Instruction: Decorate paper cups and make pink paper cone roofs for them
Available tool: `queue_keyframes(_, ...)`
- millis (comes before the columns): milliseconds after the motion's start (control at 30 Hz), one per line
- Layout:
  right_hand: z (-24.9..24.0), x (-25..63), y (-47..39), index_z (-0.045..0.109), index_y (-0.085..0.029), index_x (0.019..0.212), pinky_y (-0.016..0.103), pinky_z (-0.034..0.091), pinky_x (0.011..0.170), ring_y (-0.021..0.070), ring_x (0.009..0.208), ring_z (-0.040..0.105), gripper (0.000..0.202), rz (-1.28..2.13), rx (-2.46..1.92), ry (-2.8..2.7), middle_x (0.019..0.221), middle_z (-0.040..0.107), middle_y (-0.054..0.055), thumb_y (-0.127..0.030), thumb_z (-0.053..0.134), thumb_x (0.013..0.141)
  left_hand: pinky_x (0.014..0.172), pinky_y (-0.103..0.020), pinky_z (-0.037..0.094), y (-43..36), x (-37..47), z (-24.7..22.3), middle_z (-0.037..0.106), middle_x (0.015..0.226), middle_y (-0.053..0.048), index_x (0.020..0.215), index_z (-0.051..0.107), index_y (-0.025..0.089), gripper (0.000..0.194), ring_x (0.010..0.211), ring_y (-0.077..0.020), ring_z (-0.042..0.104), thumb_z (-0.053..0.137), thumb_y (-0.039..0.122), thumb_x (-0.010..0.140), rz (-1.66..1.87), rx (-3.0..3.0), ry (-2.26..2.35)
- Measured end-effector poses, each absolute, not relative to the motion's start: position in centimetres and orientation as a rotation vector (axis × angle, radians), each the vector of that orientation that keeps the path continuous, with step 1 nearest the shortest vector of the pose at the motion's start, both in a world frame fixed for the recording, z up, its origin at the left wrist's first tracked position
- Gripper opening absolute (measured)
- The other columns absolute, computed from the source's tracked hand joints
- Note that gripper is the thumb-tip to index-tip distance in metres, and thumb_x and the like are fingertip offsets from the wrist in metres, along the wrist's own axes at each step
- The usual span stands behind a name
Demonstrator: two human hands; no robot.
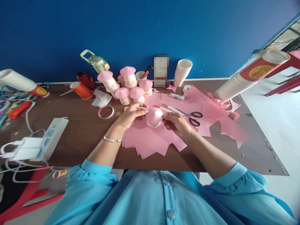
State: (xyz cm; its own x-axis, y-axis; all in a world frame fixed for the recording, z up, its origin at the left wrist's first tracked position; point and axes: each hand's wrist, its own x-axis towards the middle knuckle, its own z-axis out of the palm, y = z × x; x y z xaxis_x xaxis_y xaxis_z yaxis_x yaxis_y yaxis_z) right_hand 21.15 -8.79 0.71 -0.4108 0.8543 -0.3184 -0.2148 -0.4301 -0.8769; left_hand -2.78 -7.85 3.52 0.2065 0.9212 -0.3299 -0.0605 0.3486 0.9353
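Note:
A pink paper cone (154, 115) sits on top of a small patterned paper cup (153, 124) in the middle of the table. My left hand (132, 116) pinches the cone's left edge between thumb and fingers. At its right edge, the fingertips of my right hand (175, 122) are closed on the rim. Pink paper sheets (150, 140) lie under the cup and both hands. Just behind stand several patterned cups with pink cone tops, one of them (136, 93) close to my left fingers. Scissors (193, 117) and markers (170, 107) lie to the right.
Along the back are a phone (161, 70), a white cup stack (183, 72) and a bottle (97, 62). A tall cup stack (250, 75) leans at the right. Orange cup (81, 90), tape roll (106, 112) and power strip (52, 137) are on the left.

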Motion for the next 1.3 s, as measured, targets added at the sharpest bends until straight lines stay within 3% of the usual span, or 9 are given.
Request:
queue_keyframes(233, 0.3, 21.0, -8.9, 0.064, -0.019, 0.066, 0.027, 0.028, 0.049, 0.0099, 0.050, 0.046, 0.037, 1.887, -1.066, -1.014, 0.061, 0.057, -0.001, -0.047, 0.087, 0.069, 0.055, -0.023, 0.040, -7.8, -3.1, 2.1, 0.065, 0.078, 0.001, 0.104, 0.068, 0.016, 0.052, 0.059, -0.0088, 0.055, 0.096, 0.038, 0.066, 0.864, 0.912, 1.093)
queue_keyframes(467, 0.0, 21.0, -8.9, 0.064, -0.019, 0.067, 0.027, 0.030, 0.051, 0.0108, 0.051, 0.049, 0.035, 1.894, -1.088, -1.025, 0.059, 0.060, -0.001, -0.047, 0.085, 0.070, 0.065, -0.024, 0.045, -7.9, -3.0, 1.2, 0.068, 0.083, 0.000, 0.104, 0.070, 0.016, 0.047, 0.071, -0.0112, 0.059, 0.094, 0.035, 0.068, 0.872, 0.842, 1.048)
queue_keyframes(800, 0.0, 21.1, -9.0, 0.065, -0.019, 0.068, 0.028, 0.047, 0.061, 0.0139, 0.062, 0.060, 0.036, 1.931, -1.095, -0.961, 0.069, 0.067, 0.002, -0.046, 0.088, 0.066, 0.072, -0.025, 0.048, -8.2, -2.9, 1.0, 0.071, 0.090, -0.002, 0.107, 0.070, 0.018, 0.044, 0.080, -0.0145, 0.064, 0.092, 0.035, 0.073, 0.873, 0.841, 1.027)
queue_keyframes(1300, -0.5, 21.2, -9.1, 0.066, -0.019, 0.070, 0.028, 0.044, 0.061, 0.0134, 0.061, 0.058, 0.038, 1.882, -1.092, -1.034, 0.065, 0.065, 0.001, -0.050, 0.086, 0.069, 0.072, -0.023, 0.045, -8.3, -2.9, 0.4, 0.068, 0.086, 0.000, 0.105, 0.072, 0.019, 0.040, 0.077, -0.0121, 0.060, 0.092, 0.034, 0.073, 0.885, 0.838, 1.034)
